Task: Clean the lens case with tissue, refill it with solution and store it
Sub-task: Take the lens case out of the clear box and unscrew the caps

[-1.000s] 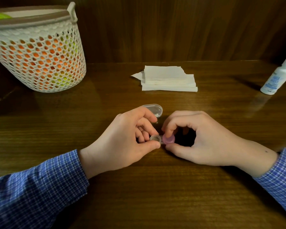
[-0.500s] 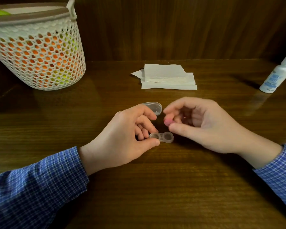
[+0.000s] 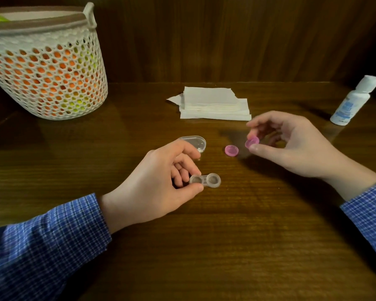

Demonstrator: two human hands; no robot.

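The clear two-well lens case [image 3: 205, 180] lies on the wooden table [image 3: 204, 246] with both wells uncovered. My left hand [image 3: 156, 187] pinches its left end between thumb and fingers. One pink cap [image 3: 231, 150] lies flat on the table behind the case. My right hand [image 3: 291, 144] holds a second pink cap [image 3: 252, 142] between thumb and forefinger, tilted, just right of the first cap. A stack of white tissues [image 3: 213, 104] sits at the back centre. The white solution bottle [image 3: 354, 101] stands at the back right, capped.
A clear oval plastic cover [image 3: 193, 141] lies on the table just behind my left hand. A white mesh basket [image 3: 46, 68] with orange and green contents stands at the back left. A dark wooden wall runs behind the table.
My right hand took the pink cap off the case's right well and carried it up and to the right. The left hand kept hold of the case. Another pink cap has come into view on the table.
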